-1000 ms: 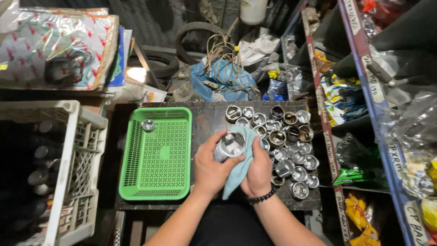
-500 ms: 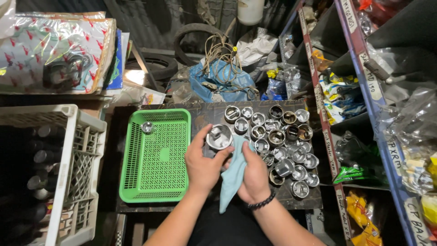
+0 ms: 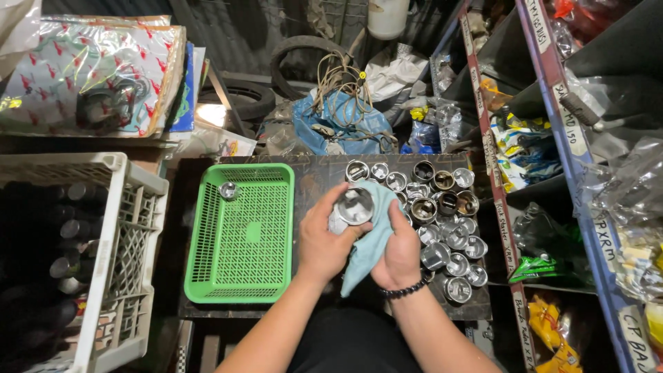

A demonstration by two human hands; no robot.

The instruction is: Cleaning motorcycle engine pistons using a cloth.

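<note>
Head view showed your two hands close together over the near edge of the dark work board (image 3: pixel 311 173). Your left hand (image 3: pixel 324 238) was clamped around a shiny metal cup-shaped part (image 3: pixel 353 206), open end turned up toward you. Your right hand (image 3: pixel 399 252), a dark bead bracelet (image 3: pixel 404 290) at the wrist, pressed a pale blue cloth (image 3: pixel 366 245) against that part's right side; the cloth hung down between your wrists.

Just left of your left hand lay the green mesh tray (image 3: pixel 242 269), with one small metal part (image 3: pixel 228 190) in its far left corner and the rest of its floor open. Just right of your right hand, a tight cluster of similar metal parts (image 3: pixel 445 221) filled the board out to its right edge, leaving little room there.

Further left stood a white plastic crate (image 3: pixel 117 276). A shelf rack (image 3: pixel 552 103) hemmed the right side, and a blue bag (image 3: pixel 338 124) lay beyond the board's far edge.
</note>
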